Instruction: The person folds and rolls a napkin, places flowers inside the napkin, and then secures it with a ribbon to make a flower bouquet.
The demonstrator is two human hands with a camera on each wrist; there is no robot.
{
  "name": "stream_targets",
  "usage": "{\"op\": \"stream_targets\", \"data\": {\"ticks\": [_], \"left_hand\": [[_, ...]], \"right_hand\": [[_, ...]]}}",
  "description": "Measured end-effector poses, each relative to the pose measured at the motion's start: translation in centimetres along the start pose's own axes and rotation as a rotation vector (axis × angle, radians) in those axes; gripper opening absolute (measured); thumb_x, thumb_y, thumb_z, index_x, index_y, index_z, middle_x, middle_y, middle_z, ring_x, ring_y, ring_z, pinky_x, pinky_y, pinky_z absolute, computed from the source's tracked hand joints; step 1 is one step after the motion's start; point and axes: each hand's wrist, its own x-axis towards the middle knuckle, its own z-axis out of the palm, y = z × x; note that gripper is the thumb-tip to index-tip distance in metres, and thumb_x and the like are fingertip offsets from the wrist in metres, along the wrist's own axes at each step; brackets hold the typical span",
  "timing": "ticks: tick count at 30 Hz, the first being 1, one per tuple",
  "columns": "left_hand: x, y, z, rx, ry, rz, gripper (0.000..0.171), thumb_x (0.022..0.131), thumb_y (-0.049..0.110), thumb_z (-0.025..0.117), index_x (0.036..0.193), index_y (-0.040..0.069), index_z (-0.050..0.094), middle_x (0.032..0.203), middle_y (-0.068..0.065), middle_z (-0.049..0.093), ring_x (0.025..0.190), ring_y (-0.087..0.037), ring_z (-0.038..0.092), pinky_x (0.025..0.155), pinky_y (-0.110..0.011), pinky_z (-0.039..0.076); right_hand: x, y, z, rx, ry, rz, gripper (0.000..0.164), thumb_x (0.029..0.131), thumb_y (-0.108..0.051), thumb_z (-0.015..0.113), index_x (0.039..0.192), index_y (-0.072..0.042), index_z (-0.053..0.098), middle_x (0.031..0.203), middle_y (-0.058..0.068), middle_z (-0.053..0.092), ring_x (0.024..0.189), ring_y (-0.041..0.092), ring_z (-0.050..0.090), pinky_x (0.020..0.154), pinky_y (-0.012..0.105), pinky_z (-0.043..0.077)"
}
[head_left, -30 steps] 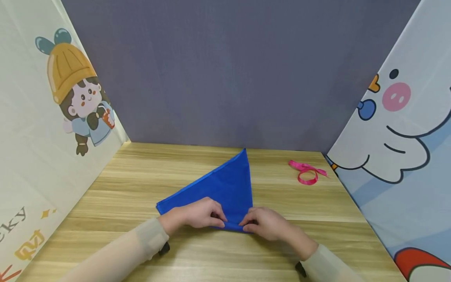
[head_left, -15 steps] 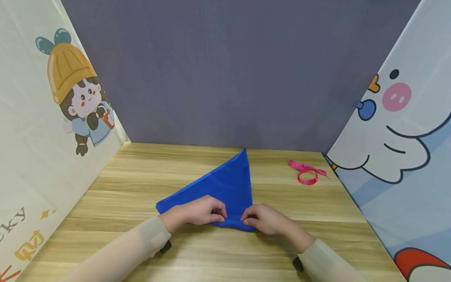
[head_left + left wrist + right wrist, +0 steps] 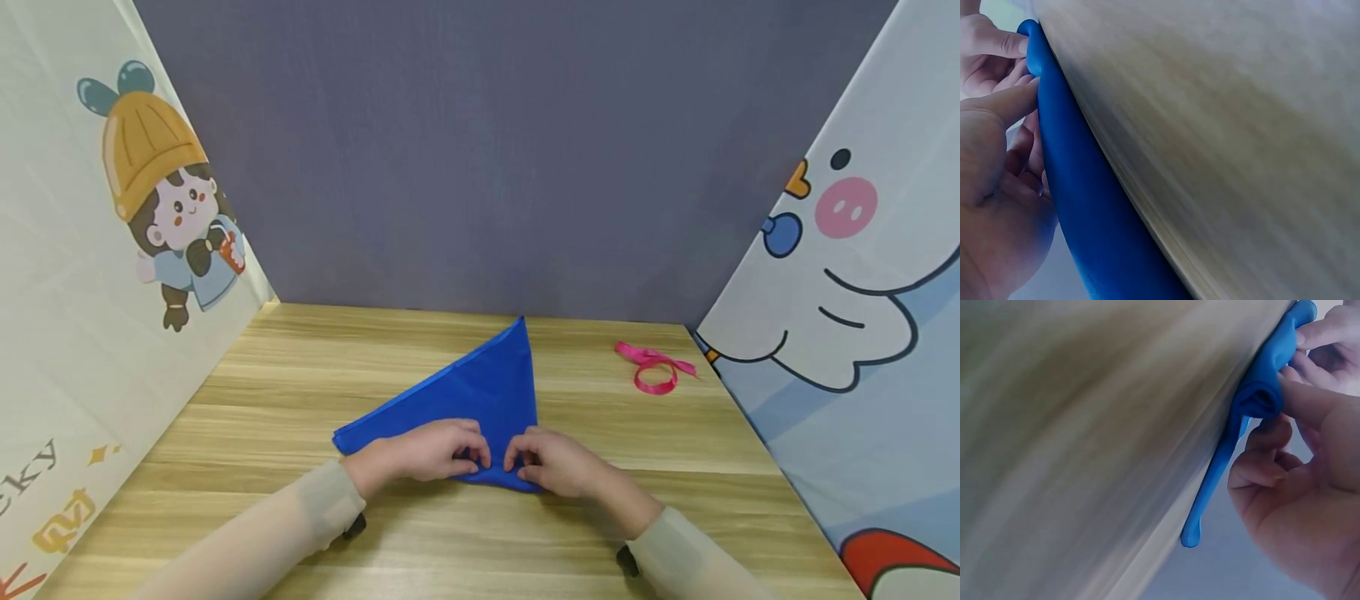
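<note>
A folded blue cloth [image 3: 491, 383] lies on the table in the head view, a rough triangle with its tip toward the back wall. Its near edge is turned over into a roll, whose coiled end [image 3: 1260, 399] shows in the right wrist view. My left hand [image 3: 442, 450] pinches the near edge from the left, thumb in front and fingers curled over the top. Close beside it, my right hand [image 3: 561, 463] pinches the same edge near the cloth's right corner. In the left wrist view, the thumb [image 3: 1019, 101] presses on the blue fold.
A pink ribbon [image 3: 639, 354], partly looped, lies at the back right of the wooden table [image 3: 300, 358]. A grey panel [image 3: 480, 158] stands behind. Printed cartoon sheets flank the table on the left [image 3: 52, 250] and right [image 3: 900, 333].
Both hands have shifted slightly along the near edge and drawn closer together. The edge between them is turned over a little more. The cloth's tip and the ribbon have stayed in place.
</note>
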Motion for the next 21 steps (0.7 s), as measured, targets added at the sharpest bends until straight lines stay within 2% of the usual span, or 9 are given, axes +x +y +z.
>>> {"op": "stream_targets", "data": {"ticks": [7,10,14,21], "left_hand": [[-0.4,-0.4,-0.2,-0.029,-0.024,0.029,0.019,0.106,0.014,0.073,0.121,0.015,0.083,0.106,0.005,0.070,0.093,-0.003,0.061,0.087,-0.017,0.052],[-0.9,-0.5,-0.4,-0.042,-0.051,0.039,0.025,0.104,0.017,0.076,0.128,0.015,0.082,0.111,0.002,0.071,0.094,-0.005,0.061,0.088,-0.018,0.052],[-1.4,-0.6,-0.6,-0.052,-0.075,0.038,0.032,0.102,0.018,0.080,0.134,0.016,0.080,0.117,0.002,0.072,0.098,-0.006,0.063,0.090,-0.019,0.053],[-2.0,-1.2,-0.8,-0.073,-0.010,0.034,0.027,0.101,0.014,0.081,0.127,0.014,0.082,0.114,0.002,0.078,0.101,-0.004,0.069,0.093,-0.021,0.057]], "right_hand": [[0.1,-0.8,0.0,-0.061,0.007,-0.010,0.014,0.097,-0.009,0.079,0.103,-0.021,0.082,0.098,-0.007,0.069,0.087,0.007,0.059,0.077,0.025,0.049],[0.1,-1.0,0.2,-0.059,0.001,0.022,0.008,0.095,-0.020,0.085,0.103,-0.023,0.083,0.097,-0.009,0.068,0.087,0.006,0.060,0.077,0.026,0.051],[0.0,-0.9,0.4,-0.062,-0.005,0.055,0.018,0.090,-0.034,0.093,0.102,-0.025,0.081,0.095,-0.011,0.067,0.087,0.004,0.060,0.078,0.026,0.053],[0.1,-0.6,0.6,-0.121,0.027,-0.004,0.009,0.098,-0.030,0.085,0.104,-0.024,0.081,0.098,-0.011,0.071,0.089,0.005,0.064,0.079,0.028,0.055]]}}
